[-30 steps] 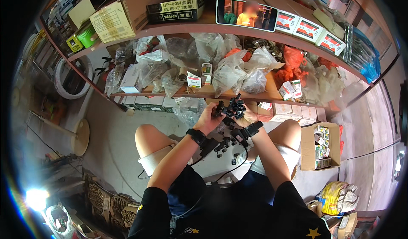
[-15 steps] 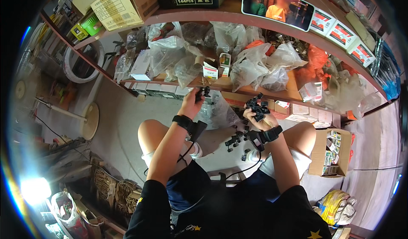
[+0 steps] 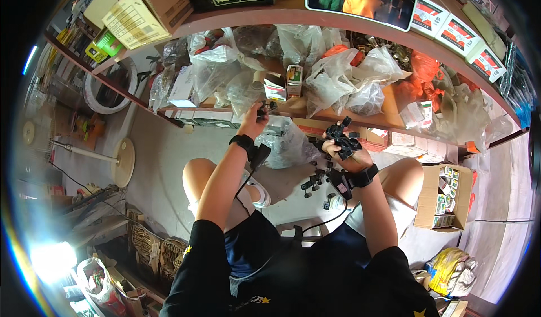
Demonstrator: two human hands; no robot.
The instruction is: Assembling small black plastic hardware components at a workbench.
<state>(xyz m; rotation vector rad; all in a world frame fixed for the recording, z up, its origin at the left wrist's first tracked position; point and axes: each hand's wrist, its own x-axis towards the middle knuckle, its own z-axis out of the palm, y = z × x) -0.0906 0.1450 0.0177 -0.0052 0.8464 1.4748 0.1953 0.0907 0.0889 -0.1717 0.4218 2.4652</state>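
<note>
My left hand [image 3: 252,123] is closed around a small black plastic part [image 3: 266,110], held just below the shelf's front edge. Nearest to it on the shelf stands a small white box [image 3: 275,90] with red and green marks. My right hand [image 3: 356,160] grips a cluster of black plastic parts [image 3: 342,139], which stick out past the fingers; their exact kind is not clear. A clear plastic bag [image 3: 286,147] lies on the floor between the hands, its contents hard to make out. More black parts [image 3: 313,184] are scattered on the floor beneath my right wrist.
The lower shelf [image 3: 389,113] carries many filled plastic bags [image 3: 331,85]. A phone [image 3: 360,2] playing a video leans on the upper shelf beside small white boxes [image 3: 459,34]. An open carton [image 3: 426,196] of small boxes stands right of my knee; a fan base [image 3: 124,162] stands left.
My left hand has moved slightly forward, closer to the shelf and the small white box, still holding the black part. My right hand stays nearly in place with its cluster, turned slightly.
</note>
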